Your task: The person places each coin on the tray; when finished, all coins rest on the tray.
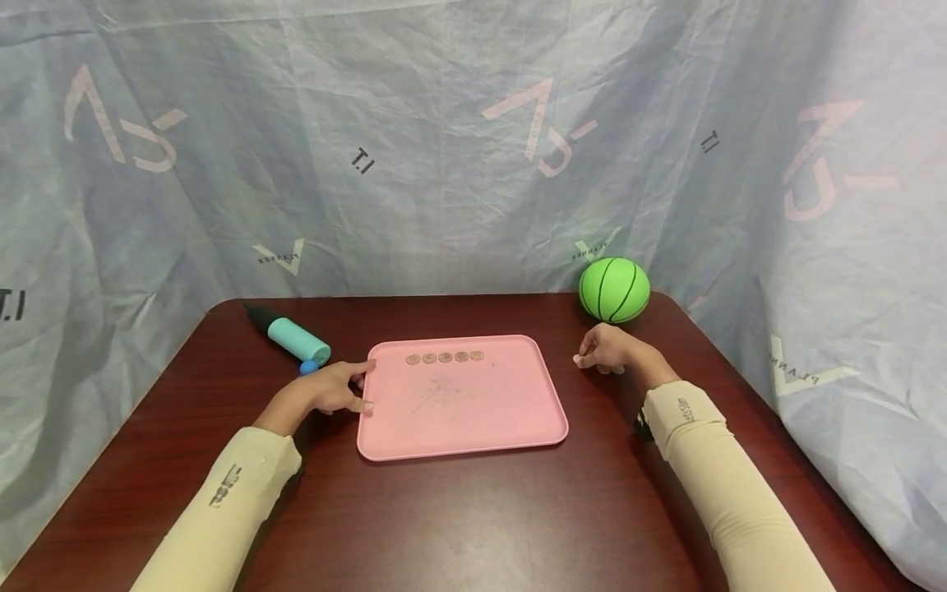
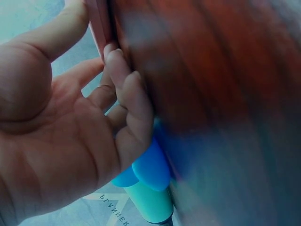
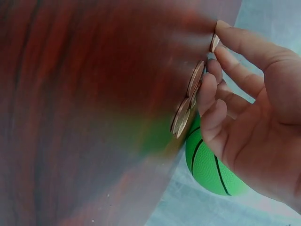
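From the head view: my left hand point(image 1: 325, 393) rests at the left edge of the pink tray point(image 1: 473, 427), fingers loose, touching the rim; five coins point(image 1: 445, 358) sit in a row near the tray's far edge. Right hand point(image 1: 602, 349) lies on the table point(image 1: 473, 518), fingers curled, near the green ball point(image 1: 614, 289). A teal pump point(image 1: 296, 339) sits just beyond the left hand.

Left wrist: fingers point(image 2: 129, 94) relaxed against the tray edge, gripping nothing, pump point(image 2: 150, 197) beside them.

Right wrist: fingertips point(image 3: 211, 94) pinch more coins point(image 3: 188, 103) on the table, ball point(image 3: 211, 165) behind.
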A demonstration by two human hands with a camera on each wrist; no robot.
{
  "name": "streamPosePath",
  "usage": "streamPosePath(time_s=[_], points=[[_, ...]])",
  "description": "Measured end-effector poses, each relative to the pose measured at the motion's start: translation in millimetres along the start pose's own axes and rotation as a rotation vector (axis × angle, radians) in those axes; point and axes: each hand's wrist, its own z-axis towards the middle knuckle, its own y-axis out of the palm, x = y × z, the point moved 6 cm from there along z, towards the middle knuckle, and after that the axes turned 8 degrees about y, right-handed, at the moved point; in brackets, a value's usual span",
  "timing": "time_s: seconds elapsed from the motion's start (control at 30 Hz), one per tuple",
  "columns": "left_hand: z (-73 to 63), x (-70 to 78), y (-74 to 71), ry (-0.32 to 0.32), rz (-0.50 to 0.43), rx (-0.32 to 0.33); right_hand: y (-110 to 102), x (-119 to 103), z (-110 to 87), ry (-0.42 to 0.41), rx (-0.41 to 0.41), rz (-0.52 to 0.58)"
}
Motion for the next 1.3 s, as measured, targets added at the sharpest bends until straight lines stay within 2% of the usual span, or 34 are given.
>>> streamPosePath(time_s=[0.2,0.47,0.73,0.87,1.07,1.3], points=[[-1.3,3.3,0.2,0.034,0.014,-0.002,2,-2,3.8,-0.018,0.02,0.017],[-1.8,3.5,-0.6,0.027,0.009,-0.006,5,-4,4.9,-0.036,0.021,0.029],[-1.2,1.1,-1.8,0.011,0.009,-0.006,3,-14,3.4,-0.101,0.061,-0.132],[-1.4,0.3,-1.5,0.014,0.016,-0.006,5,-24,2.4,-0.148,0.096,-0.175],[0.1,-1.3,0.9,0.006,0.014,-0.004,8,-45,-1.9,-0.223,0.182,-0.166],[-0.1,-0.8,0.4,0.005,0.018,-0.001,14,-83,-5.0,-0.317,0.235,-0.161]])
